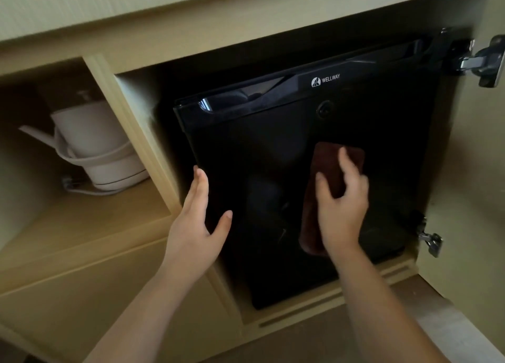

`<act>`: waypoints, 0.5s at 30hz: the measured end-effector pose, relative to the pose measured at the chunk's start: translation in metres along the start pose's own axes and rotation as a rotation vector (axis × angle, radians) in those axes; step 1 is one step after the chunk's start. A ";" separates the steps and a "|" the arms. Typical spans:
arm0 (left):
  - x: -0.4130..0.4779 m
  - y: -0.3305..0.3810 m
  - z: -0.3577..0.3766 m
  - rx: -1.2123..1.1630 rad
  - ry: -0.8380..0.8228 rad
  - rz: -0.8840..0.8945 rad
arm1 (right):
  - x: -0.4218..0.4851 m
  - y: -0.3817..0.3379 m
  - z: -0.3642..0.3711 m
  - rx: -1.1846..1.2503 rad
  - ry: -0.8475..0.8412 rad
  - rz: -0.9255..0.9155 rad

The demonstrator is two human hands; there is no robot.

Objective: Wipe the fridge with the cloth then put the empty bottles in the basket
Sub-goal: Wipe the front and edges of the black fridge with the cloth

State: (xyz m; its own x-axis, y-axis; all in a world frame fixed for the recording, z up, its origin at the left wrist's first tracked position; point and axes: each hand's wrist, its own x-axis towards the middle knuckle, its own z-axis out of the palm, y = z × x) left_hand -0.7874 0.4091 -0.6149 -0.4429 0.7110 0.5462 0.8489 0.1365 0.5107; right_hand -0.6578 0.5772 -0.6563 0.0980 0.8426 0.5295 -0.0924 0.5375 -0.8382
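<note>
We are in the wiping step: our right hand (340, 207) presses the folded brown cloth (328, 171) flat against the glossy black fridge door (259, 149) with fingers closed over it, our left hand (196, 226), fingers open, steadies the door's left edge, and next we judge the cloth must sweep the unwiped upper door.

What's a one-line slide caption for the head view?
Right hand presses brown cloth on black fridge door; left hand steadies its edge.

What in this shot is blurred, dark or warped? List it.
Head view: the right hand is motion-blurred on the brown cloth; the black fridge door is very dark, showing faint reflections; the kettle alcove is dim and soft; cabinet edges bow from the wide-angle lens; the left hand looks sharper.
</note>
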 end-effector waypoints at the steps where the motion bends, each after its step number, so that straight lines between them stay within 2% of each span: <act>1: 0.000 -0.001 -0.001 -0.020 -0.005 0.006 | -0.016 0.002 0.005 -0.028 -0.044 -0.038; 5: -0.001 -0.003 -0.002 -0.113 -0.029 0.002 | -0.070 0.010 0.015 -0.117 -0.244 -0.127; 8: -0.003 -0.002 -0.005 -0.098 -0.064 0.018 | -0.075 0.011 0.011 -0.088 -0.316 -0.124; 10: -0.006 -0.003 -0.007 -0.075 -0.075 0.010 | -0.058 0.005 0.007 -0.047 -0.262 -0.111; 13: -0.010 -0.007 -0.011 -0.068 -0.103 -0.040 | -0.019 -0.007 0.006 -0.020 -0.047 -0.090; 15: -0.012 -0.009 -0.013 -0.084 -0.122 -0.042 | -0.005 -0.013 0.010 -0.005 0.014 -0.063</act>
State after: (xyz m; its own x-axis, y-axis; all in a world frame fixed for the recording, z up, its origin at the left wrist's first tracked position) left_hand -0.7937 0.3903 -0.6174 -0.4350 0.7851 0.4409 0.8010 0.1137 0.5877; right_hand -0.6674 0.5666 -0.6463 0.1173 0.8066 0.5793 -0.0811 0.5891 -0.8040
